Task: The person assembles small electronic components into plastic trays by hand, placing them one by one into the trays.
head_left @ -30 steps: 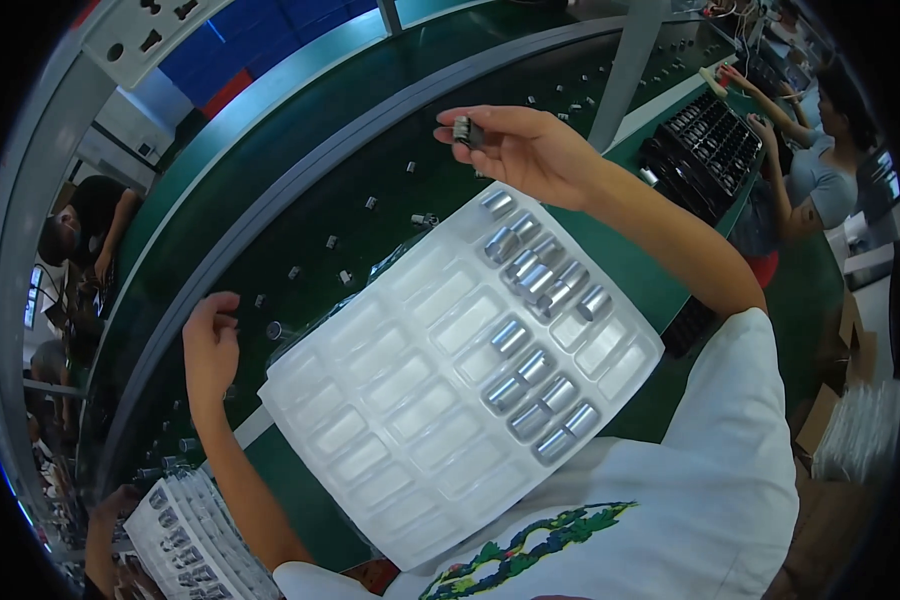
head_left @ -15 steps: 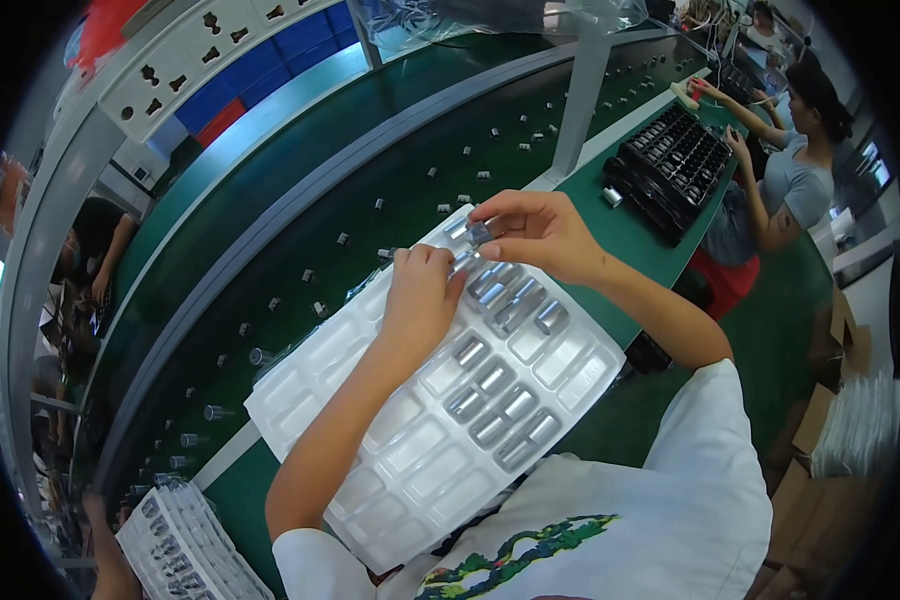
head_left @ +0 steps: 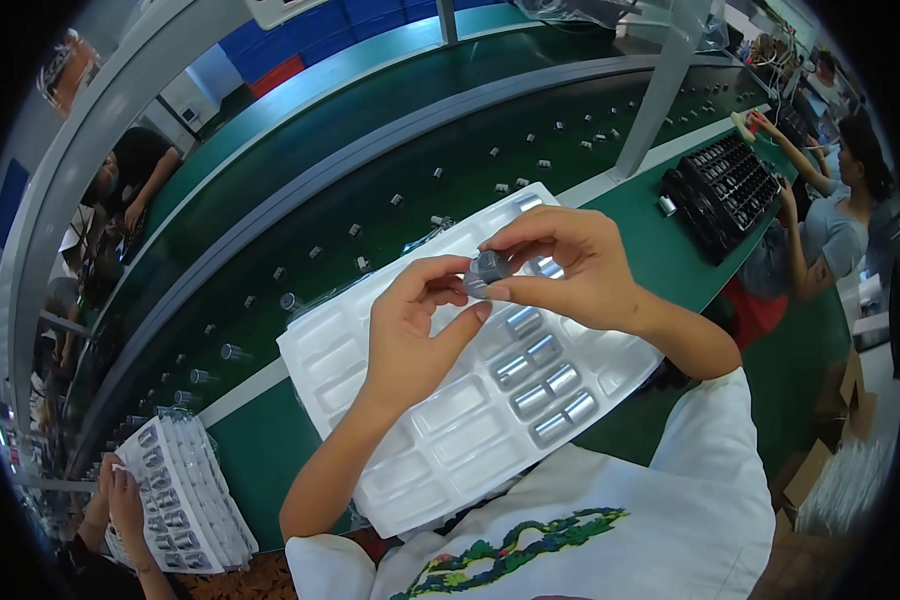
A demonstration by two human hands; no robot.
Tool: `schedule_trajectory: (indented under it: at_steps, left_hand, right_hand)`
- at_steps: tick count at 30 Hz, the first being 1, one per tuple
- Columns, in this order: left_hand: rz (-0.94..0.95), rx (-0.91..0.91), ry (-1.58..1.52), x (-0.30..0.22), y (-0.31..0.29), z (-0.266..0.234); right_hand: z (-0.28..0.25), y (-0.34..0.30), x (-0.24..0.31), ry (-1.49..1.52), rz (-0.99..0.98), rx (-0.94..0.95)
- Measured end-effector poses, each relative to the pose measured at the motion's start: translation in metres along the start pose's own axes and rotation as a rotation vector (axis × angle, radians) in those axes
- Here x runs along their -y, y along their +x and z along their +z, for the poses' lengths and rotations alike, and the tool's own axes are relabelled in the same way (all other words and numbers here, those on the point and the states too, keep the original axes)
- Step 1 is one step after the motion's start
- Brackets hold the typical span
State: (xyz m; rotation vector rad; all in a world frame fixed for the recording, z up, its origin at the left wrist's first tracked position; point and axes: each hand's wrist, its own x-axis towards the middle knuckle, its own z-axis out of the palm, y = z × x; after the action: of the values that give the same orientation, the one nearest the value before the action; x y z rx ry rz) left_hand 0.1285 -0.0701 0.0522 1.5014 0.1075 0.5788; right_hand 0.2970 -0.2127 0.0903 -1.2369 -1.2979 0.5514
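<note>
My right hand (head_left: 560,265) pinches a small grey metal cylinder (head_left: 490,265) between thumb and fingers, above the white plastic tray. From the other side my left hand (head_left: 415,325) curls in, its forefinger and thumb tips at the cylinder's lower left end. The white moulded tray (head_left: 465,470) lies slanted in front of me, partly under both hands. Several shiny cylinders (head_left: 547,393) lie in its right-hand pockets, while the left-hand pockets hold none. My hands hide some of the middle pockets.
Beyond the tray runs a green conveyor belt (head_left: 370,215) with scattered small cylinders. A stack of filled white trays (head_left: 205,480) stands at lower left, another person's hands (head_left: 122,500) on it. At right, a person sits beside a black rack (head_left: 715,190). A metal post (head_left: 660,90) rises beside the belt.
My hands have lifted off the tray pockets, the cylinder now held up between them. The whole view has shifted, and another person's hands now show on the stacked trays at lower left.
</note>
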Motion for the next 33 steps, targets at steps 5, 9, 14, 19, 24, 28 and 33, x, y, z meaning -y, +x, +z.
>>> schedule_trajectory:
  at_steps: [5,9,14,19,24,28,33]
  left_hand:
    - [-0.293,-0.088,-0.513,-0.008,-0.01,0.017]
    - [-0.176,-0.162,-0.408,0.005,-0.023,0.024]
    - [-0.255,-0.225,-0.198,0.001,-0.013,0.014]
    - [-0.335,-0.086,-0.325,-0.011,-0.016,-0.007]
    - [-0.083,0.012,-0.135,0.002,-0.028,-0.008]
    - [-0.042,-0.105,0.185,-0.016,-0.028,-0.002]
    - [0.097,-0.138,0.405,-0.014,-0.032,-0.007]
  right_hand:
    - [0.023,-0.006,-0.01,0.136,0.028,-0.14]
    - [0.036,-0.005,-0.016,0.002,-0.079,-0.215]
    - [0.018,-0.006,-0.001,0.026,-0.028,-0.092]
    - [-0.004,0.005,0.008,-0.077,-0.029,0.081]
    - [0.007,0.009,0.018,-0.077,0.05,0.134]
    - [0.012,0.003,0.015,-0.08,0.029,0.076]
    - [0.02,0.002,0.014,-0.296,-0.141,0.188]
